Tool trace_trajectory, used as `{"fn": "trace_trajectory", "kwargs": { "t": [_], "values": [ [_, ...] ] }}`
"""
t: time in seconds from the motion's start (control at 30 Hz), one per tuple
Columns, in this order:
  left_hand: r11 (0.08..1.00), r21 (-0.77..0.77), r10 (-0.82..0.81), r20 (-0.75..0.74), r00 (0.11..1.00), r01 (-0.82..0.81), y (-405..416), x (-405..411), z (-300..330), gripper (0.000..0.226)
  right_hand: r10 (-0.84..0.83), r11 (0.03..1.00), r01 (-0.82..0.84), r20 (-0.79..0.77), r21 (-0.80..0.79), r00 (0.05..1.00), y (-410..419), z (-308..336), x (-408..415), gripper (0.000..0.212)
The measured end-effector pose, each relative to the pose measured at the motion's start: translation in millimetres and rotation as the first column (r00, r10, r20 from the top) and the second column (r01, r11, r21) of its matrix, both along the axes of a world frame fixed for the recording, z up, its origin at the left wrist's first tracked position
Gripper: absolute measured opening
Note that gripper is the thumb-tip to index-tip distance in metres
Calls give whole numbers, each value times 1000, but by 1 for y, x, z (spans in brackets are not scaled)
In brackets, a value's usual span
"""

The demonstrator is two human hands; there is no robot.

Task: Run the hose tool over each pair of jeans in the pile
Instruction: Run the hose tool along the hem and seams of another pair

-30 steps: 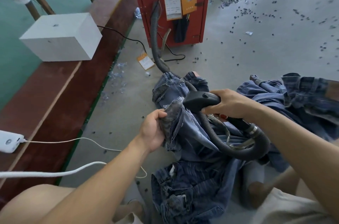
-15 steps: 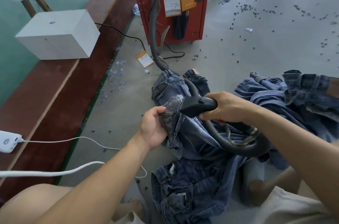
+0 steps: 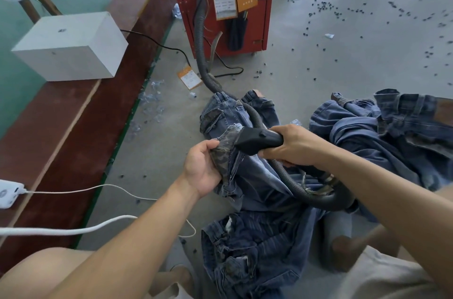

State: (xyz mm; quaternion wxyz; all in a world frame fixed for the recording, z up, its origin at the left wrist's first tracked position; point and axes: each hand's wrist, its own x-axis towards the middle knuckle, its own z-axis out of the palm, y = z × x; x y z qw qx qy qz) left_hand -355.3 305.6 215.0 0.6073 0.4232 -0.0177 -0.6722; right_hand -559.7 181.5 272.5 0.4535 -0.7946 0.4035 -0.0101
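My right hand point(image 3: 295, 145) grips the black hose tool point(image 3: 257, 140) by its handle, and the nozzle mouth touches a frayed fold of the blue jeans point(image 3: 255, 176) lying on the floor in front of me. My left hand point(image 3: 202, 167) pinches that fold just left of the nozzle. The ribbed black hose point(image 3: 203, 58) runs from the red machine point(image 3: 220, 4), across the jeans, and loops under my right wrist. A darker pair of jeans point(image 3: 247, 249) lies nearer to me. More jeans point(image 3: 392, 132) are heaped on the right.
A red-brown bench point(image 3: 61, 132) runs along the left with a white box point(image 3: 71, 46) and a white charger with cables point(image 3: 9, 192) on it. Small dark bits are scattered over the grey floor point(image 3: 343, 29). An orange tag point(image 3: 189, 77) lies near the hose.
The nozzle has moved left onto the fold held by my left hand. The camera view has shifted slightly upward.
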Motion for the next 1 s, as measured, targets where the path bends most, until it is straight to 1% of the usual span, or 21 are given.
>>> {"fn": "trace_trajectory", "kwargs": {
  "t": [0.1,0.17,0.27,0.33,0.4,0.47,0.5,0.6,0.63,0.7,0.73,0.8,0.9,0.93,1.0],
  "values": [
    [1000,-2,-3,-12,1000,3,1,1,1,43,-66,996,67,-11,56,998,-8,3,-4,15],
    [1000,-2,-5,-14,1000,5,2,1,2,43,-37,991,40,-24,130,999,-11,6,-6,16],
    [1000,-6,-10,-16,1000,9,2,-3,3,46,6,971,-5,-3,239,1000,-8,7,-4,18],
    [1000,-7,-25,-12,1000,25,4,-5,4,43,-35,973,30,16,228,999,-6,4,1,19],
    [999,-1,-50,6,999,50,6,-7,6,37,-141,977,133,40,168,989,-7,2,6,18],
    [999,-6,-48,15,999,48,6,-9,8,39,-242,962,234,41,142,969,-13,5,5,19],
    [999,-18,-27,13,1000,27,6,-9,9,42,-242,958,237,16,162,970,-16,8,2,20],
    [998,-31,48,3,999,-48,2,-8,10,51,-99,947,110,-53,301,994,-16,17,-4,26],
    [998,-24,64,-7,998,-64,1,-9,9,53,-68,928,83,-54,363,996,-12,17,-4,30],
    [996,-7,84,-31,996,-85,1,-13,8,52,-67,885,91,-67,456,995,-4,17,0,39],
    [996,-3,85,-41,996,-85,1,-16,9,50,-95,870,121,-78,478,992,-1,16,3,41],
    [997,-9,70,-56,996,-71,3,-24,10,51,-217,843,235,-95,484,972,1,14,8,42],
    [999,-24,28,-54,998,-29,5,-35,15,57,-427,768,405,-75,495,901,-7,16,12,41],
    [999,-26,21,-50,999,-22,5,-37,16,58,-459,749,428,-70,505,886,-9,17,12,42],
    [999,-23,36,-55,998,-37,3,-35,16,55,-433,763,413,-81,497,898,-12,20,10,44]
  ]
}}
